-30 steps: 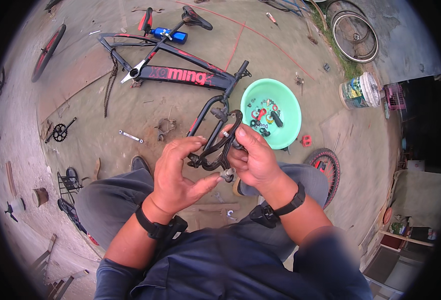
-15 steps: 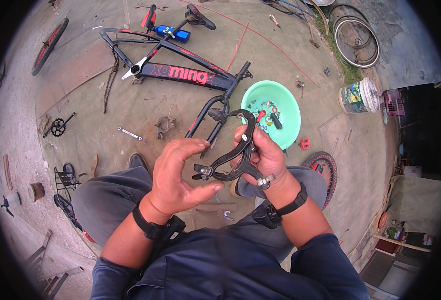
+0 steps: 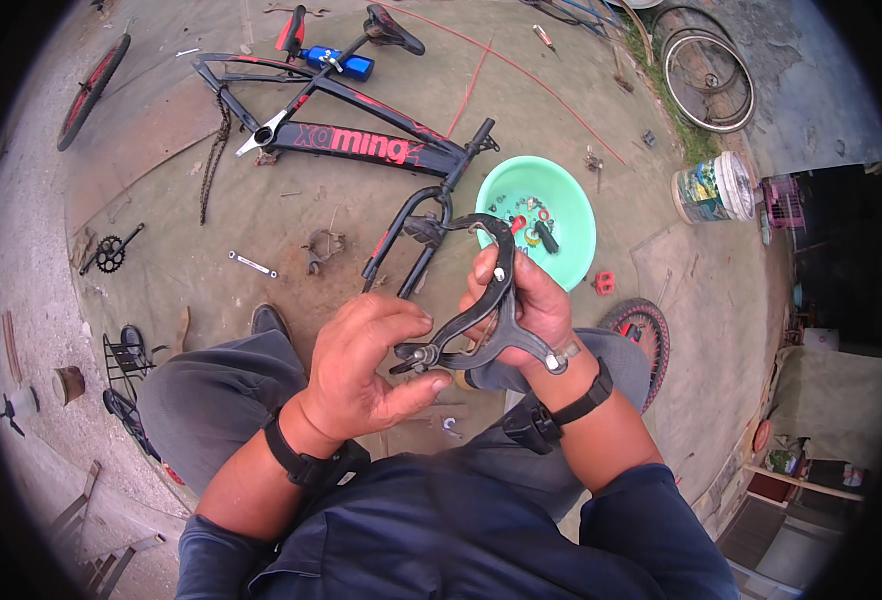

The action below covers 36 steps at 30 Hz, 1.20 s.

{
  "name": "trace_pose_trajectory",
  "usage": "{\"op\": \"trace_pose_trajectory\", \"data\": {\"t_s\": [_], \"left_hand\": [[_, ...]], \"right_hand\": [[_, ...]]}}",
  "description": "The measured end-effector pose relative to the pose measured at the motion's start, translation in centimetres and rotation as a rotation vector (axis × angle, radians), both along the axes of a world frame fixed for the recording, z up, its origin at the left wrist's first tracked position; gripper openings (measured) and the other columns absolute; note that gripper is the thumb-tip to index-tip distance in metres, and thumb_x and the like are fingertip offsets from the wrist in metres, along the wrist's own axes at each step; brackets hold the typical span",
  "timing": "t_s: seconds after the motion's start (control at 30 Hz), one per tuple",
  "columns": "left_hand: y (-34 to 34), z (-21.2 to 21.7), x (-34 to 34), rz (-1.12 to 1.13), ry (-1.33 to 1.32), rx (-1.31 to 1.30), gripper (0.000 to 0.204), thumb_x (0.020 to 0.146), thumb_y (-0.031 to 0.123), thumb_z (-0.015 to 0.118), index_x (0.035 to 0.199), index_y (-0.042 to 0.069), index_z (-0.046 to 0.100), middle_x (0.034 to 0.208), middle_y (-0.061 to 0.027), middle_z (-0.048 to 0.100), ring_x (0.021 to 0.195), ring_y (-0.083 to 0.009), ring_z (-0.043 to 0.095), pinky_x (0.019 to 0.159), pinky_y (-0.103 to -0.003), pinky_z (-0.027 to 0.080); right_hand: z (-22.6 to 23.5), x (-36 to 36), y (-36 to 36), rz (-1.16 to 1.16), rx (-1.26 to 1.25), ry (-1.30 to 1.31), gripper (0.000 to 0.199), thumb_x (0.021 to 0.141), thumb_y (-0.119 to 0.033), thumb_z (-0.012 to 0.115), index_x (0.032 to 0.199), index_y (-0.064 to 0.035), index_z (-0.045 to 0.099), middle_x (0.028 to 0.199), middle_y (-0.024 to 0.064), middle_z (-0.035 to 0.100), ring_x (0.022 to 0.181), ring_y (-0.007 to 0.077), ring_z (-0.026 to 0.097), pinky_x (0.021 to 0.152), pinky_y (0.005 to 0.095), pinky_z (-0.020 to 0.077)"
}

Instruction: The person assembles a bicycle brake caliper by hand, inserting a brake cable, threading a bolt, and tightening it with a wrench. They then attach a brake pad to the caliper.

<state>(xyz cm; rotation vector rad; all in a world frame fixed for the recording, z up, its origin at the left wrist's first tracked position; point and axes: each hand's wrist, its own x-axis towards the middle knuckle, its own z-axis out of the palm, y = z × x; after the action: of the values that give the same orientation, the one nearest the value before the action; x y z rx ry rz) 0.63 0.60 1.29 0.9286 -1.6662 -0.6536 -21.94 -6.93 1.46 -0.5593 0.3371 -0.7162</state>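
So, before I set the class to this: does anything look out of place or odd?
Yes. The bicycle frame lies on its side without wheels, a chain trails loose at its rear, and a red pedal lies outside the green basin: odd places for bicycle parts. The black brake caliper in the right hand shows no obvious break.

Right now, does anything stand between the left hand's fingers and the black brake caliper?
Nothing visible does. The left hand is open, and the lower-left end of the black brake caliper shows in the gap between its fingers and thumb; contact is unclear. The right hand holds the caliper.
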Motion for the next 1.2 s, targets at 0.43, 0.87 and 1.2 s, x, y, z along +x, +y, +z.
{"op": "trace_pose_trajectory", "data": {"t_s": [0.43, 0.87, 1.2], "left_hand": [[0.4, 0.2, 0.1, -0.034, -0.024, 0.041, 0.044, 0.083, 0.025, 0.086, 0.113, 0.001, 0.064, 0.104, -0.0192, 0.069, 0.090, -0.0318, 0.069, 0.077, -0.038, 0.056], [0.3, 0.1, -0.3, -0.024, 0.010, 0.027, 0.043, 0.080, 0.025, 0.087, 0.109, 0.004, 0.063, 0.099, -0.0143, 0.071, 0.082, -0.0319, 0.069, 0.071, -0.039, 0.055], [0.4, 0.1, -0.2, -0.064, 0.038, 0.038, 0.041, 0.083, 0.024, 0.085, 0.110, 0.004, 0.061, 0.099, -0.0151, 0.071, 0.081, -0.0321, 0.068, 0.071, -0.039, 0.055]], "right_hand": [[0.4, 0.0, 0.0, -0.004, -0.008, 0.050, 0.041, 0.106, -0.043, 0.057, 0.114, -0.0039, 0.065, 0.063, -0.0053, 0.035, 0.053, 0.0088, 0.035, 0.049, 0.0295, 0.0274], [0.8, 0.2, 0.1, -0.026, -0.004, 0.096, 0.040, 0.107, -0.043, 0.057, 0.111, -0.0040, 0.066, 0.063, -0.0068, 0.034, 0.053, 0.0069, 0.033, 0.048, 0.0278, 0.0256], [0.9, 0.5, 0.4, -0.061, -0.004, 0.064, 0.041, 0.106, -0.039, 0.059, 0.112, 0.0013, 0.065, 0.068, -0.0048, 0.045, 0.052, 0.0021, 0.031, 0.045, 0.0209, 0.0278]]}}
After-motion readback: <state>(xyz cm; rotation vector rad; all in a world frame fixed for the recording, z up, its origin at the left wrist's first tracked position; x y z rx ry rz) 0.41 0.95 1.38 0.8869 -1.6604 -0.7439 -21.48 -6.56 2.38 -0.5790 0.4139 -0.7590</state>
